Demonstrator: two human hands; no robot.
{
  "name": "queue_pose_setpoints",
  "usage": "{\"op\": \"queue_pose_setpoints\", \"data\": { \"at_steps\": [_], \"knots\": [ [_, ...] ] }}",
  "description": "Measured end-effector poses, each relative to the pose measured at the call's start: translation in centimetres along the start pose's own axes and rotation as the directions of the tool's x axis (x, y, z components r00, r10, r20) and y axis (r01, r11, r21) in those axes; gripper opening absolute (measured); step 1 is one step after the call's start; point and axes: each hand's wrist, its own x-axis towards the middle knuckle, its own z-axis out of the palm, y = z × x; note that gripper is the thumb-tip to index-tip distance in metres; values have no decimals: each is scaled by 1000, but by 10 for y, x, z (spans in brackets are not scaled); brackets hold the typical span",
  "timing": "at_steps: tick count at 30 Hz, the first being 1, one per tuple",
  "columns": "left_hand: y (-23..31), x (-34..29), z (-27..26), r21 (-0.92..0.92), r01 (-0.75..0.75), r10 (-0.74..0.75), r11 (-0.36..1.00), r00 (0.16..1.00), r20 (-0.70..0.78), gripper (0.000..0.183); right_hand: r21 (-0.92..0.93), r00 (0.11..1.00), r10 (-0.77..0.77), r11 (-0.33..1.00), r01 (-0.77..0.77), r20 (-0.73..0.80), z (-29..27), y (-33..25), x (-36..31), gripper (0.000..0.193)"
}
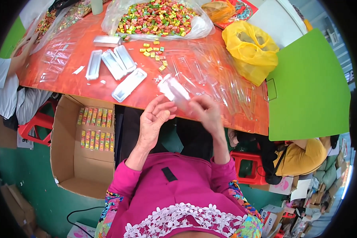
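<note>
My left hand hovers at the table's near edge, palm turned inward, its fingers loosely bent and apart with nothing visible in them. Beside it my right hand is smeared by motion, thumb and forefinger pinched at the end of a shiny white piece, itself too blurred to tell its kind. Left of it lie several silvery-white oblong trays, the closest one a tilted tray. Beyond the hands, small yellow, red and green wrapped cubes are scattered on the red table.
A clear bag heaped with wrapped cubes stands at the back. Clear plastic sleeves and a yellow bag lie right, near a green board. Below left, a cardboard box holds filled packs. Other people sit at both sides.
</note>
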Motion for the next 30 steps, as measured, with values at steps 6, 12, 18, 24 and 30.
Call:
{"op": "queue_pose_setpoints", "data": {
  "at_steps": [6,12,18,24,30],
  "knots": [
    [-7,-14,-10,49,25,-27,998,999,27,50,-230,959,-3,971,-65,-284,-65,36,52,13],
    [-13,-18,-16,116,83,-89,990,995,49,43,-241,967,-3,969,-61,-256,-73,38,57,15],
    [5,-6,3,74,39,-46,996,994,99,56,271,975,161,942,-197,150,-30,3,9,7],
    [0,-1,-4,104,46,-70,994,967,243,59,418,903,107,860,-294,416,13,3,-26,11],
    [-4,-9,5,190,-60,38,980,993,113,59,-323,986,-161,932,166,42,30,-16,-32,14]
  ]
}}
